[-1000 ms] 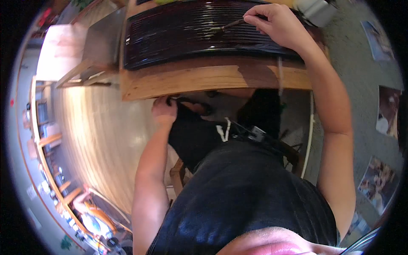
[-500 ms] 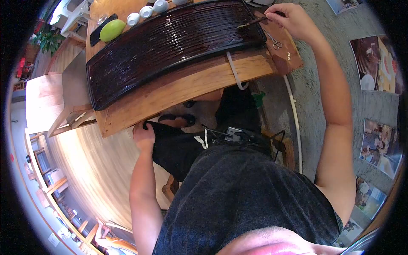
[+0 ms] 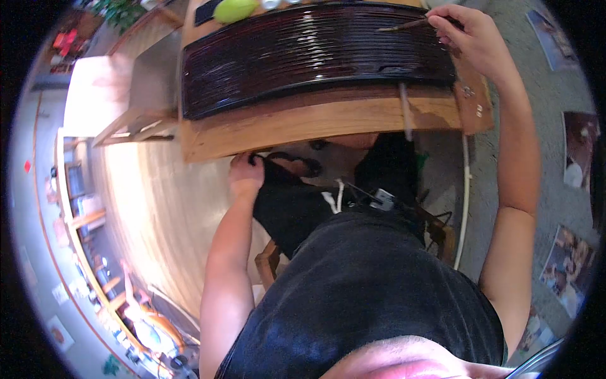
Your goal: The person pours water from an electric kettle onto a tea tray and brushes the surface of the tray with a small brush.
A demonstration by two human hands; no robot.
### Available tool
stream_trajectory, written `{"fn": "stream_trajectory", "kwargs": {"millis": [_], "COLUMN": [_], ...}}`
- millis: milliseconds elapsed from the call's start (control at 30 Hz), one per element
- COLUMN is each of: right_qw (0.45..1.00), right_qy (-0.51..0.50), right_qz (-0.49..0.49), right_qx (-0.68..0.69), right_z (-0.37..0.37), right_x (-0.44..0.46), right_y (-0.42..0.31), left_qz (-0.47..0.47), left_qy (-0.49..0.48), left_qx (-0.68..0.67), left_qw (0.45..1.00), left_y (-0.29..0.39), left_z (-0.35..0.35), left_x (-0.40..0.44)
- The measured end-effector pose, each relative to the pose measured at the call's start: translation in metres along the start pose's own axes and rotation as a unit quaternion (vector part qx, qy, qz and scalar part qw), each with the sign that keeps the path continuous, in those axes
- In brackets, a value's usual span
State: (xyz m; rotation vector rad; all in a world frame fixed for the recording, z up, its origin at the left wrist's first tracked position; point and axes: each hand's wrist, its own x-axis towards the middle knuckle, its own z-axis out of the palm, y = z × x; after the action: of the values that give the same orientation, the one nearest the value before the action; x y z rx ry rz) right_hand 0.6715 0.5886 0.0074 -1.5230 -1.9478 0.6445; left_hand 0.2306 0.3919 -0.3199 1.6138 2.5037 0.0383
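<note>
My right hand [image 3: 470, 35] is closed on a thin dark brush [image 3: 404, 26] over the right end of a long, dark tea tray [image 3: 196, 104]. The brush points left across the tray's slats. I cannot tell whether its tip touches them. Below the table edge, my left hand [image 3: 246, 175] is at the left knee. Its fingers are curled, and black fabric of the shorts [image 3: 287, 211] shows between thumb and fingers. Part of those fingers is hidden.
A yellow-green fruit [image 3: 235, 10] and small white cups [image 3: 270, 4] stand behind the tray on the wooden table [image 3: 303, 119]. Blurred scissors [image 3: 468, 91] lie at its right end. A pale tube [image 3: 405, 110] hangs over the front edge. A chair [image 3: 151, 82] stands left.
The view has turned, so the table sits higher and further right. My right hand has brought the brush further left over the slats. My left hand stays at the knee.
</note>
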Motion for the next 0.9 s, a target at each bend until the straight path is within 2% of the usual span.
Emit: {"fn": "stream_trajectory", "kwargs": {"millis": [33, 133, 167, 200, 267, 333, 367, 400, 467, 567, 767, 900], "right_qw": [0.997, 0.994, 0.987, 0.955, 0.954, 0.959, 0.943, 0.942, 0.962, 0.962, 0.959, 0.959], "right_qy": [-0.017, -0.091, -0.103, -0.045, -0.092, -0.133, -0.076, -0.082, -0.149, -0.142, -0.148, -0.139], "right_qz": [-0.043, -0.065, -0.127, -0.286, -0.273, -0.249, -0.322, -0.325, -0.225, -0.224, -0.241, -0.244], "right_qx": [-0.059, 0.015, -0.008, -0.062, -0.082, -0.042, -0.024, -0.024, 0.051, 0.064, 0.028, -0.030], "right_z": [0.011, 0.059, 0.075, 0.089, 0.126, 0.150, 0.168, 0.177, 0.191, 0.216, 0.211, 0.193], "right_x": [0.005, 0.022, 0.028, 0.028, 0.050, 0.059, 0.063, 0.068, 0.071, 0.082, 0.085, 0.086], "right_y": [-0.019, -0.066, -0.076, -0.089, -0.103, -0.123, -0.125, -0.126, -0.143, -0.146, -0.136, -0.116], "left_qz": [0.001, -0.028, -0.038, -0.028, -0.027, -0.037, -0.045, -0.050, -0.038, -0.024, -0.042, -0.019], "left_qy": [-0.009, -0.045, -0.039, -0.039, -0.037, -0.042, -0.050, -0.051, -0.045, -0.033, -0.062, -0.057], "left_qx": [-0.015, -0.058, -0.054, -0.061, -0.068, -0.066, -0.054, -0.057, -0.062, -0.069, -0.062, -0.073], "left_qw": [1.000, 0.997, 0.997, 0.997, 0.997, 0.996, 0.996, 0.996, 0.996, 0.997, 0.995, 0.996], "left_y": [-0.001, -0.003, 0.000, 0.003, 0.006, 0.007, 0.008, 0.006, 0.006, 0.003, 0.006, -0.001], "left_z": [-0.001, 0.000, -0.005, -0.010, -0.018, -0.018, -0.016, -0.015, -0.016, -0.012, -0.015, -0.002], "left_x": [0.002, 0.001, 0.000, -0.001, -0.004, -0.006, -0.004, -0.005, -0.006, -0.005, -0.004, 0.001]}}
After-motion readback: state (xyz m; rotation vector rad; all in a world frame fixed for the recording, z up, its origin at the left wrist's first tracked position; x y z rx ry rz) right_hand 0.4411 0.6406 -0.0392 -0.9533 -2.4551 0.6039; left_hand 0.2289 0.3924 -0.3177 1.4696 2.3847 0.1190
